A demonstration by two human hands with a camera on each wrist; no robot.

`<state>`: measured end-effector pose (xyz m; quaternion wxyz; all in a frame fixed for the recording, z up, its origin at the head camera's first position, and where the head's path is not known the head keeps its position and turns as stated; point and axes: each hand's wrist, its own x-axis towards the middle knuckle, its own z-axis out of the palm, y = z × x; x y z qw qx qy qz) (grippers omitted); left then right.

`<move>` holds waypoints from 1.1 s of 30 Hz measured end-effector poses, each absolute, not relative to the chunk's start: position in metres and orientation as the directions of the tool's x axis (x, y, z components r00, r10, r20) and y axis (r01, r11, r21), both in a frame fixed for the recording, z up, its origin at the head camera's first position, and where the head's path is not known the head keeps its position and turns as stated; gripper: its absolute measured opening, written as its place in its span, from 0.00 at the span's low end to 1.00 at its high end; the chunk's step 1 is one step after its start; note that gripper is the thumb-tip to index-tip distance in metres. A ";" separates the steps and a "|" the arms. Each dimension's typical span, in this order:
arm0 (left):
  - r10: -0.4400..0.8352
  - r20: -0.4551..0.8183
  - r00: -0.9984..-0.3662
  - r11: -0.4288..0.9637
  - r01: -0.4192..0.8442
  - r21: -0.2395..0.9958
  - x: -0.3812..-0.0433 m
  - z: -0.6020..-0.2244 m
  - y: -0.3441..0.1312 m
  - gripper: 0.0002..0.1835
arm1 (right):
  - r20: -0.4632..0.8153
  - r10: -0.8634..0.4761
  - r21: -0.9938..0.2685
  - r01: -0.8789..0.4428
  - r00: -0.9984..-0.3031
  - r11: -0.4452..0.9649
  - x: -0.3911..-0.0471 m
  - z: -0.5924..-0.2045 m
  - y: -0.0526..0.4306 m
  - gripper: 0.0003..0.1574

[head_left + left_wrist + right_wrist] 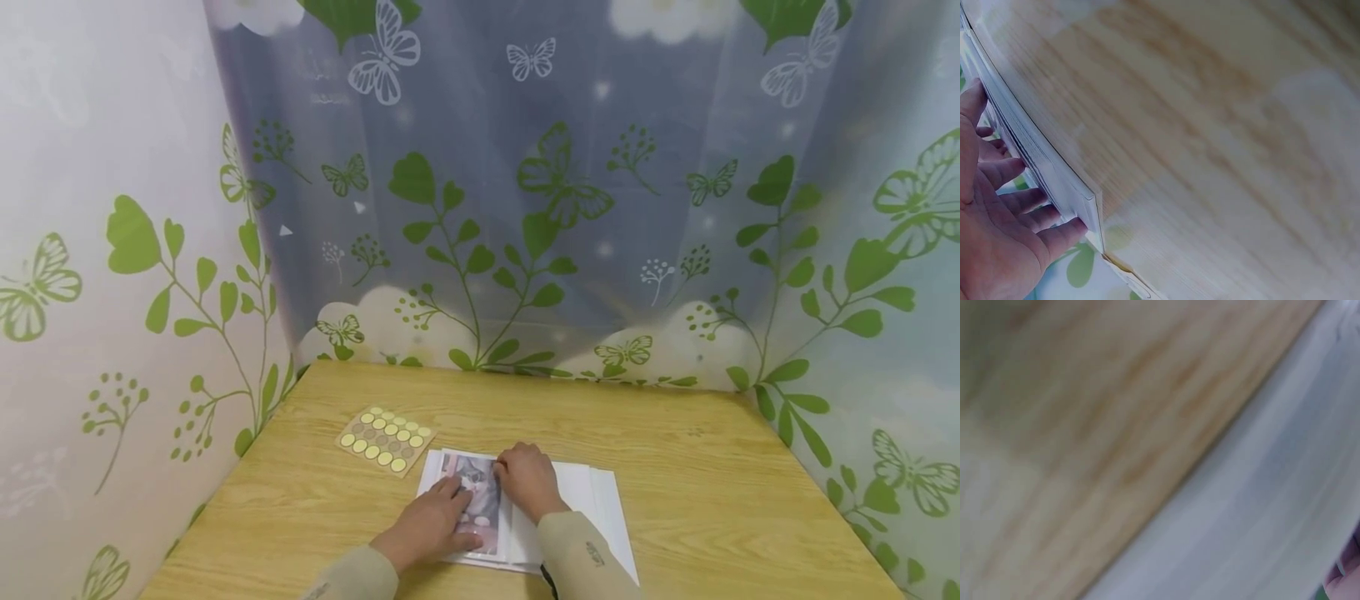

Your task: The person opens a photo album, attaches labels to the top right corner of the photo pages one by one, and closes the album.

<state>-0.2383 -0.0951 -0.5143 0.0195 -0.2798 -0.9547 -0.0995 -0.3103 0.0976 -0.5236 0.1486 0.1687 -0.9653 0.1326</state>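
A white album [576,479] with several pages lies open on the table, its stacked pages [1063,178] seen edge-on in the left wrist view. On its left side is a picture of a grey cat [487,504] with pink around it. My left hand [433,521] rests across the picture's left part, fingers spread and fairly straight. At the picture's upper right edge, my right hand [529,482] pinches it with curled fingertips, the thumb hidden. Only a sliver of the right hand [1349,578] appears in the right wrist view, beside the white pages [1241,487].
A sheet of round yellow stickers [386,437], some of its spots bare, lies left of and behind the album. The wooden table [712,492] reaches back to a curtain [480,250] printed with leaves and butterflies, which also closes in both sides.
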 end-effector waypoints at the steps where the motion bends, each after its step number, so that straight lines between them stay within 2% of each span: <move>1: 0.530 0.092 -0.843 0.823 0.538 0.181 -0.239 -0.515 -0.095 0.40 | 0.326 -0.291 -0.203 -0.367 -0.899 0.908 -0.309 -0.523 0.097 0.10; 11: 0.534 0.098 -0.840 0.822 0.542 0.176 -0.241 -0.518 -0.096 0.41 | 0.326 -0.365 -0.072 -0.408 -0.872 0.910 -0.299 -0.528 0.095 0.13; 18: 0.535 0.099 -0.839 0.818 0.544 0.188 -0.239 -0.517 -0.096 0.40 | 0.308 -0.443 0.008 -0.463 -0.842 0.886 -0.291 -0.529 0.093 0.12; 26: 0.527 0.088 -0.845 0.824 0.534 0.191 -0.241 -0.517 -0.096 0.40 | 0.265 -0.441 -0.001 -0.457 -0.858 0.889 -0.282 -0.525 0.096 0.21; 33: 0.529 0.084 -0.844 0.823 0.535 0.191 -0.241 -0.516 -0.095 0.40 | 0.273 -0.450 -0.002 -0.469 -0.850 0.883 -0.273 -0.523 0.099 0.23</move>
